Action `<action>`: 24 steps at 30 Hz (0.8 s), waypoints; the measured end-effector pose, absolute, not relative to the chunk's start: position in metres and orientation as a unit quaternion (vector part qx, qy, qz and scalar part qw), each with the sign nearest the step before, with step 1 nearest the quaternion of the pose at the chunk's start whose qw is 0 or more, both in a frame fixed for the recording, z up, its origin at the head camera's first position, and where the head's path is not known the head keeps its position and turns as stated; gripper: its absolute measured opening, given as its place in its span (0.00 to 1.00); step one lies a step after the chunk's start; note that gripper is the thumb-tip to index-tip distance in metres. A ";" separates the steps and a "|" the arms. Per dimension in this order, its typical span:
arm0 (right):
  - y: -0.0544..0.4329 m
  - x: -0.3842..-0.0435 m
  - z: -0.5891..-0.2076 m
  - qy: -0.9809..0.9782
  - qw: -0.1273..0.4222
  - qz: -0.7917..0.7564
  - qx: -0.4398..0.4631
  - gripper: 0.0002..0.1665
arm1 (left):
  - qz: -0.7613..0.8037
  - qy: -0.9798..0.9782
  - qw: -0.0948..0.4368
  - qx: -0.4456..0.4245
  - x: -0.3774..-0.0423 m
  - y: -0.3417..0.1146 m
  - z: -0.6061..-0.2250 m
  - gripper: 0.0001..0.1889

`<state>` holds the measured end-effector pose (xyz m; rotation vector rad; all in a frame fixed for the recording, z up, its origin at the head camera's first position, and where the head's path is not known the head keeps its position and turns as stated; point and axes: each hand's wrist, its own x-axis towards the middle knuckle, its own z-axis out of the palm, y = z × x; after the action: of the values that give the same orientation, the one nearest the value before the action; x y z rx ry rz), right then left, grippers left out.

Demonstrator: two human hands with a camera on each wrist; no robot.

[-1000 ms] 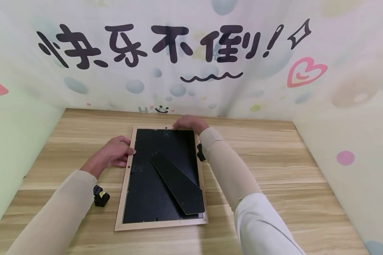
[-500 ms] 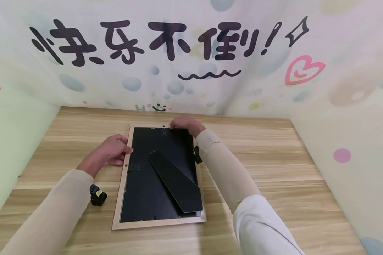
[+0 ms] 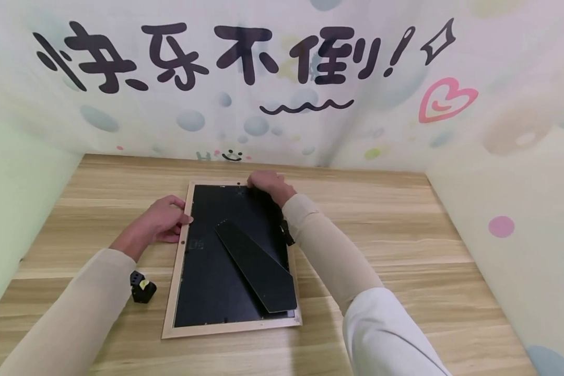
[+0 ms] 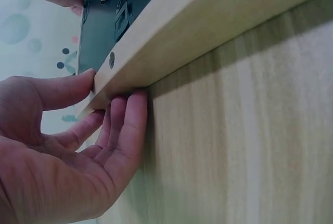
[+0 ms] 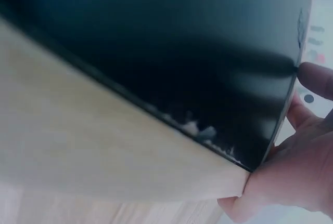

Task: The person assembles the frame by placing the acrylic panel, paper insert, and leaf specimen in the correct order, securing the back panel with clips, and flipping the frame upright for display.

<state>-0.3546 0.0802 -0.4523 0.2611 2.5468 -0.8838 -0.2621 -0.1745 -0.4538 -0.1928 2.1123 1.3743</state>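
A picture frame (image 3: 170, 292) with a light wooden border lies face down, its black backing board (image 3: 207, 292) upward. Slanting across the board is a black easel stand (image 3: 258, 271), its wide end near the lower right corner. My left hand (image 3: 162, 222) holds the left side of the frame. In the left wrist view the thumb (image 4: 67, 90) sits on the border's top while the fingers (image 4: 130, 130) curl against its outer side. At the far edge my right hand (image 3: 270, 185) grips the border near the right corner; its thumb is hidden in the head view.
The frame rests on a wood-grain table (image 3: 380, 250). Behind it hangs a white printed curtain (image 3: 310, 130) with large dark characters. A pale green wall (image 3: 23, 209) closes the left side. Black wrist cameras sit at both cuffs, such as the left wrist camera (image 3: 142, 287).
The whole head view has shifted slightly. My right hand has slid a little left along the far edge, its wrist bending. The left hand keeps its hold, and the frame stays in place.
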 end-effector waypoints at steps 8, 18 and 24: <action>0.077 -0.349 -0.454 0.919 0.223 -0.306 0.109 0.23 | 0.515 0.800 0.298 -0.073 -0.262 -0.173 -0.452 0.24; 0.075 -0.346 -0.457 0.928 0.209 -0.296 0.084 0.19 | 0.507 0.807 0.295 -0.069 -0.264 -0.173 -0.456 0.24; 0.074 -0.346 -0.459 0.935 0.201 -0.284 0.073 0.25 | 0.504 0.809 0.293 -0.072 -0.264 -0.172 -0.456 0.24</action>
<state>-0.3455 0.0737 -0.4592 0.2048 2.6120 -0.7934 -0.2642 -0.1721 -0.4560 -0.1908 2.1564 1.3424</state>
